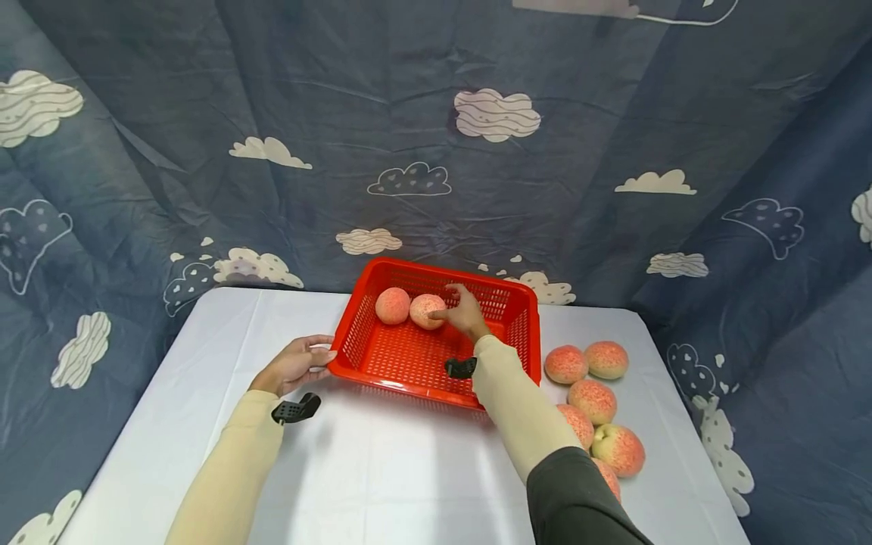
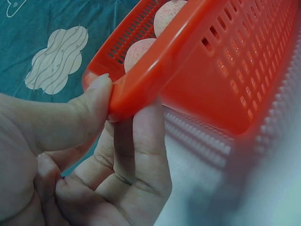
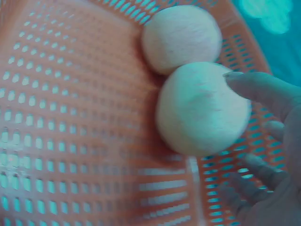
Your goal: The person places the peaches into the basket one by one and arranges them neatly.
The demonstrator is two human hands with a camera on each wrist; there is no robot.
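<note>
A red plastic basket (image 1: 402,386) with slotted walls stands at the back middle of the table. My left hand (image 1: 294,365) pinches its left front corner, thumb on top of the rim and fingers beneath, as the left wrist view shows. Inside lie two peaches side by side: a left one (image 1: 393,306) and a right one (image 1: 425,311). Over the basket, my right hand (image 1: 466,314) is beside the right peach. In the right wrist view its thumb (image 3: 258,87) overlaps that peach's edge, while the other fingers (image 3: 263,172) are spread away from it.
Several more peaches lie on the table right of the basket, among them one with a yellowish top (image 1: 618,450); the right forearm partly covers some. A white cloth (image 1: 368,462) covers the table. Behind it hangs a dark blue curtain (image 1: 409,91) with cloud prints.
</note>
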